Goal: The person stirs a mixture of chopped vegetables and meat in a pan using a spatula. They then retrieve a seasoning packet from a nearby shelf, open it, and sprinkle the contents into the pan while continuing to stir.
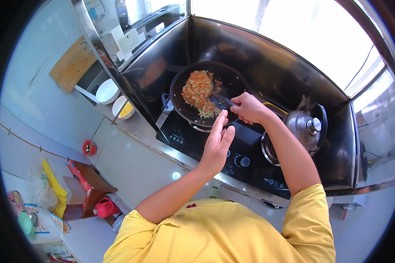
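A dark wok (pixel 230 77) rests on the left burner of a black gas cooktop (pixel 197 138). Diced orange and pale green vegetables (pixel 199 90) are heaped in its left half, with loose bits scattered around them. My right hand (pixel 248 107) grips the handle of a dark spatula (pixel 222 98), whose blade is among the vegetables. Just outside the near rim, my left hand (pixel 217 141) is held up flat with its thumb apart, and holds nothing. Its fingertips overlap the wok's edge in view; whether they touch it I cannot tell.
A metal kettle (pixel 301 128) stands on the right burner, beneath my right forearm. Metal splash panels (pixel 273 75) enclose the cooktop. Left of them are a white bowl (pixel 107 92) and a bowl of yellow liquid (pixel 126 110) with chopsticks (pixel 118 115). A wooden cutting board (pixel 73 64) leans on the wall.
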The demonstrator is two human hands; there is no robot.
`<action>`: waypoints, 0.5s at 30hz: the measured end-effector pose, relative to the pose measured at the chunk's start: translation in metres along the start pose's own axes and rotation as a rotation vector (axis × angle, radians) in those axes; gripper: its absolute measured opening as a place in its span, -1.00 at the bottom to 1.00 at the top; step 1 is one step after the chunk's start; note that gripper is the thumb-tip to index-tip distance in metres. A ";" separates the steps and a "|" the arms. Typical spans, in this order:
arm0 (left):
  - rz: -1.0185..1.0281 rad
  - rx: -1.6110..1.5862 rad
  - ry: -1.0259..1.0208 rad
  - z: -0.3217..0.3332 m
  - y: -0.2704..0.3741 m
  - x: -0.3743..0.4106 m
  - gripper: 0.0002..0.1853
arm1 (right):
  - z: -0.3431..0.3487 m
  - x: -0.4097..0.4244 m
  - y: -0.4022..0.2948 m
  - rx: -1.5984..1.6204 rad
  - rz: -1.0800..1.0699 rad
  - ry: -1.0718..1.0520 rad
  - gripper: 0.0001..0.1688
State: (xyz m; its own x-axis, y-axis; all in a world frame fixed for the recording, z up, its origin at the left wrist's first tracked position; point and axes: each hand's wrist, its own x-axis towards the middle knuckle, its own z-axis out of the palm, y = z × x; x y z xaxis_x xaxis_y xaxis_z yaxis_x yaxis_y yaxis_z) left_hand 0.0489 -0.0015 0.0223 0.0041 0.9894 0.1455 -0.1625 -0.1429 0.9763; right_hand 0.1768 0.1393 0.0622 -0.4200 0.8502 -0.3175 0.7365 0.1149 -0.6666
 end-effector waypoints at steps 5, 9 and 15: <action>0.061 -0.009 0.010 0.000 -0.003 0.001 -0.27 | -0.029 -0.051 -0.048 -0.330 0.022 -0.052 -0.67; 0.056 -0.012 -0.019 0.010 0.002 0.003 -0.28 | -0.064 -0.056 -0.050 -0.365 0.287 -0.189 -0.73; 0.063 0.002 0.001 0.011 0.000 0.004 -0.28 | -0.042 -0.030 -0.014 0.125 0.294 -0.249 -0.75</action>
State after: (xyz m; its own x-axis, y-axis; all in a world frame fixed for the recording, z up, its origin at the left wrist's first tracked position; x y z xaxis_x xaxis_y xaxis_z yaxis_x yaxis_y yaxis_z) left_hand 0.0594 0.0019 0.0245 -0.0073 0.9784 0.2065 -0.1605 -0.2049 0.9655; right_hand 0.2013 0.1339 0.1087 -0.3278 0.6851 -0.6505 0.7805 -0.1915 -0.5950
